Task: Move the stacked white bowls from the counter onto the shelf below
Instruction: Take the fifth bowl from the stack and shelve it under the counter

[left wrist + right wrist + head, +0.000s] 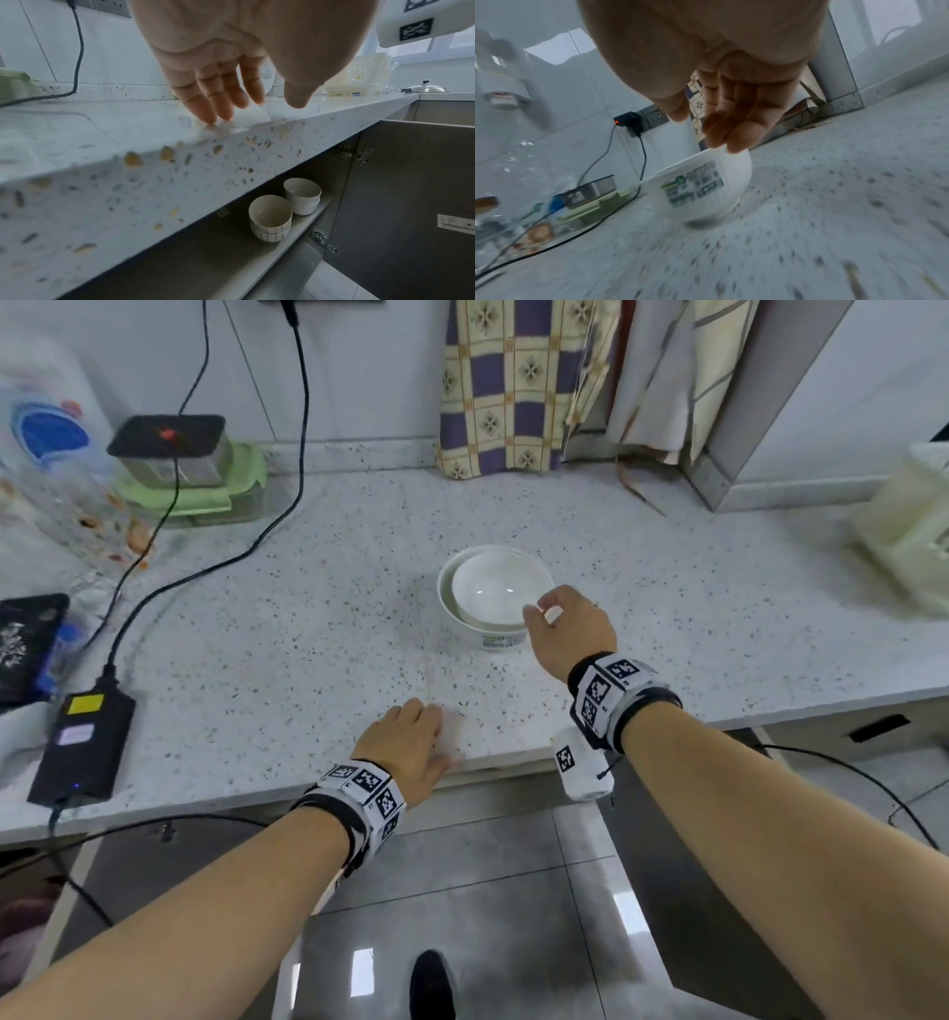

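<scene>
A person's right hand (pixel 570 629), fingers loosely curled, reaches the rim of stacked white bowls (pixel 490 598), grip unclear; rigid, smooth, breakable ware, probably safest cradled underneath; left hand (pixel 411 747) lies flat on the counter (pixel 287 629)

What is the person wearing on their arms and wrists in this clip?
Both forearms are bare, no sleeves. Each wrist carries a black strap with white blocks printed with black square markers: left wristband, right wristband. A white marked camera pod hangs under the right wrist.

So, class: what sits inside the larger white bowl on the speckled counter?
A smaller white bowl is nested inside the larger white bowl. The right hand covers their near rims; anything beneath the inner bowl is hidden.
</scene>
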